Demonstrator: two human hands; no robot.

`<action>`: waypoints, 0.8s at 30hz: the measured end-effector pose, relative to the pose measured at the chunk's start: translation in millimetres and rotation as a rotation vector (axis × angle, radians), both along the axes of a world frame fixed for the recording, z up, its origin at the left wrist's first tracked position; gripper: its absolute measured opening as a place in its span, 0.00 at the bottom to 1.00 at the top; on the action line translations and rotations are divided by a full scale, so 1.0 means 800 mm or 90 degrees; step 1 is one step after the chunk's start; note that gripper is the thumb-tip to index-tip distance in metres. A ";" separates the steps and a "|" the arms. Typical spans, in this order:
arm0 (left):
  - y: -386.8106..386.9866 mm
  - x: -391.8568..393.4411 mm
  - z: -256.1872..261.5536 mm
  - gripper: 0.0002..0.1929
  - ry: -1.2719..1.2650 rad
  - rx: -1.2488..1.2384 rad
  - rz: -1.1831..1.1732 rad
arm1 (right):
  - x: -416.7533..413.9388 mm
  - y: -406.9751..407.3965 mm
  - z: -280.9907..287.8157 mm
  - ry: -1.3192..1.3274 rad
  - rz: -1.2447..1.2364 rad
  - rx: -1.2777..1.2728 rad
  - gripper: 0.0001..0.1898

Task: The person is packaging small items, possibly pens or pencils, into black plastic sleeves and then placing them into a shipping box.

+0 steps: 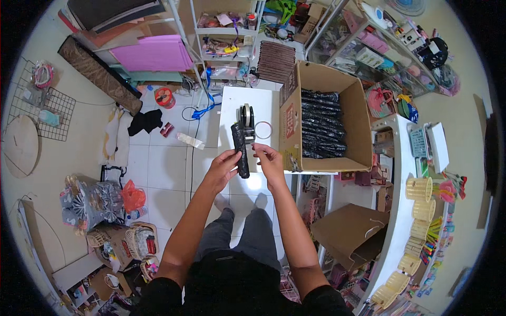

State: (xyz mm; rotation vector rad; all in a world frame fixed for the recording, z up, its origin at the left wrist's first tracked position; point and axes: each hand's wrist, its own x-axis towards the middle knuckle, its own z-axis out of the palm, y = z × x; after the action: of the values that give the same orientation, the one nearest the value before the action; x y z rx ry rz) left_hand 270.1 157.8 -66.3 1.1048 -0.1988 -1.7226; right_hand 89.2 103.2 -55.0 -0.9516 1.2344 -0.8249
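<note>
A slim black plastic-wrapped bundle (239,152) points away from me over the white table. My left hand (224,168) grips its lower left side between thumb and fingers. Close beside the bundle's upper end stands a black desktop tape dispenser (247,122) with a roll of tape in it. My right hand (269,160) is just below the dispenser's near end, thumb and forefinger brought together. Whether a strip of clear tape is between those fingertips is too small to tell. A thin ring (263,130), perhaps a tape roll, lies right of the dispenser.
An open cardboard box (331,164) on the table's right side holds several similar black bundles (322,124). The white table (231,98) ends just before my legs. Shelves (399,166) flank the right. A cable (192,170) crosses the tiled floor on the left.
</note>
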 end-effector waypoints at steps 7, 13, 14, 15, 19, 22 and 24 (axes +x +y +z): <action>-0.037 -0.009 -0.076 0.15 0.048 0.073 0.062 | 0.007 -0.069 -0.141 0.192 -0.057 -0.117 0.11; -0.043 -0.012 -0.109 0.16 -0.004 0.085 0.076 | 0.016 -0.097 -0.169 0.220 -0.003 -0.104 0.11; -0.042 -0.013 -0.112 0.16 -0.014 0.093 0.081 | 0.020 -0.101 -0.172 0.216 0.002 -0.100 0.11; -0.044 -0.017 -0.113 0.17 -0.021 0.099 0.082 | 0.020 -0.107 -0.179 0.251 0.002 -0.052 0.12; -0.052 -0.038 -0.110 0.17 -0.028 0.103 0.087 | 0.006 -0.132 -0.212 0.252 0.014 -0.028 0.15; -0.054 -0.042 -0.106 0.17 -0.030 0.107 0.105 | 0.009 -0.137 -0.213 0.222 0.061 -0.019 0.13; -0.045 -0.032 -0.112 0.17 -0.031 0.117 0.125 | 0.022 -0.130 -0.187 0.179 0.070 0.040 0.10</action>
State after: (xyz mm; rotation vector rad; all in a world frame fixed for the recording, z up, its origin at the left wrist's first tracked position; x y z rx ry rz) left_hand 244.2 122.1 -156.1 1.2576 0.0385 -1.5620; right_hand 106.5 -0.6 -204.4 -1.1011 1.4258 -0.5756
